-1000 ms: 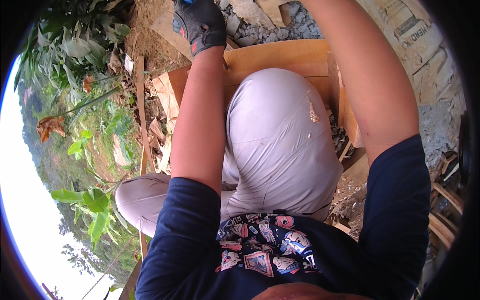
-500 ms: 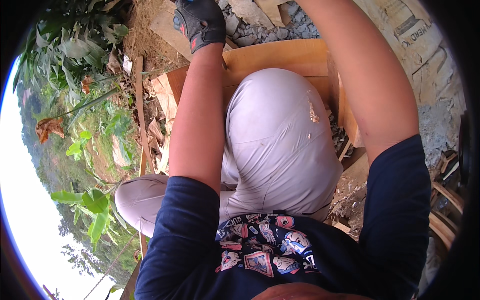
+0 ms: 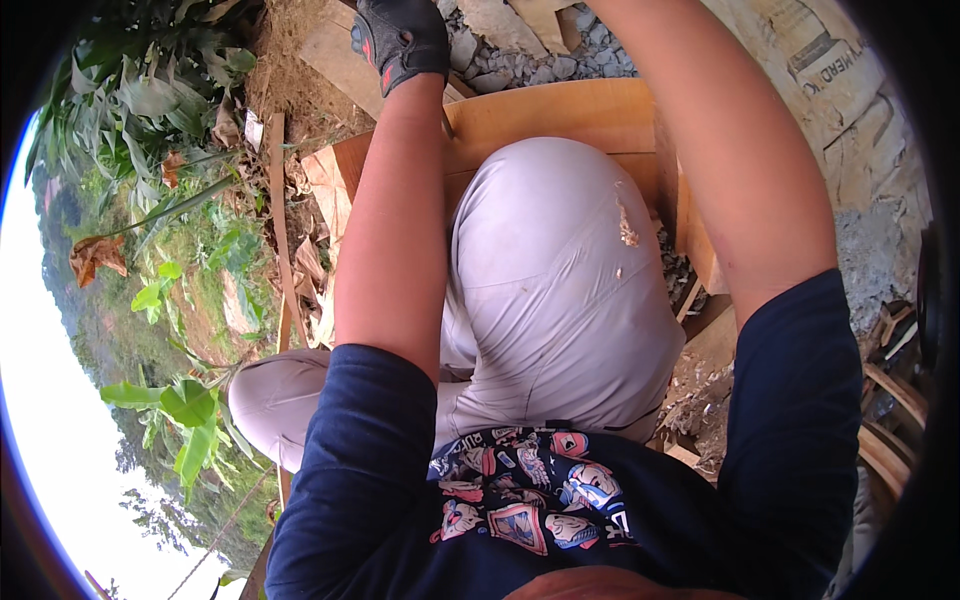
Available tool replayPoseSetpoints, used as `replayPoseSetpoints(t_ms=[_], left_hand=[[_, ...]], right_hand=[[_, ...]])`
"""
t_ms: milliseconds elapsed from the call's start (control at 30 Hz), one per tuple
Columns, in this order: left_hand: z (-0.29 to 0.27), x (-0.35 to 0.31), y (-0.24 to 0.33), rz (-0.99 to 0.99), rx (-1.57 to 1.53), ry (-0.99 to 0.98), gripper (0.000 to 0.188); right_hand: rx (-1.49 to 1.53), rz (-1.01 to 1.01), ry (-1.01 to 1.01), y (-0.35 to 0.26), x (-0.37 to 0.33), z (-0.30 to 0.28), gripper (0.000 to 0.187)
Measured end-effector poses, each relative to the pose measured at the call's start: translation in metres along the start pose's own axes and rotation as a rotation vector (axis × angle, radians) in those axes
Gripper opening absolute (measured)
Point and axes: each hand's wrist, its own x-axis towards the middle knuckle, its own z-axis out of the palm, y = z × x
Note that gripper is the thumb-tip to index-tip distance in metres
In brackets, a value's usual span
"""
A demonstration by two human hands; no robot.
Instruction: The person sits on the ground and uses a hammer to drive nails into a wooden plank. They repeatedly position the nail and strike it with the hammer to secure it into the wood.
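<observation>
My left hand (image 3: 404,42), in a black and grey work glove with red marks, is at the top edge of the view. Its fingers look curled, but the upper edge cuts them off and what they hold does not show. My right forearm (image 3: 735,130) reaches up and out past the top edge, so the right hand is out of sight. Between the arms lies a varnished, curved wooden piece (image 3: 560,100) with a panel below it, just beyond my raised knee (image 3: 555,230). A thin dark rod (image 3: 447,122) shows beside my left forearm, against the wood.
Grey gravel (image 3: 560,68) and wood scraps lie beyond the wooden piece. A pale printed sack (image 3: 835,75) spreads at the right, with curved wood offcuts (image 3: 885,455) lower down. A narrow wooden strip (image 3: 282,210), dry leaves and green plants (image 3: 150,95) border a slope at left.
My left gloved hand and forearm have shifted slightly upward, away from me. The left sleeve has moved a little left. My right arm and the wooden piece look nearly the same.
</observation>
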Motion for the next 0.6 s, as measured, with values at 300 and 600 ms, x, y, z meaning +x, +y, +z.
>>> replayPoseSetpoints(t_ms=[300, 600], left_hand=[[0.005, -0.001, 0.002, 0.002, 0.098, 0.038, 0.051], [0.013, -0.001, -0.003, 0.054, 0.033, 0.009, 0.05]], right_hand=[[-0.02, 0.095, -0.059, -0.001, -0.003, -0.01, 0.041], [-0.061, 0.054, 0.019, 0.006, -0.003, -0.001, 0.045]])
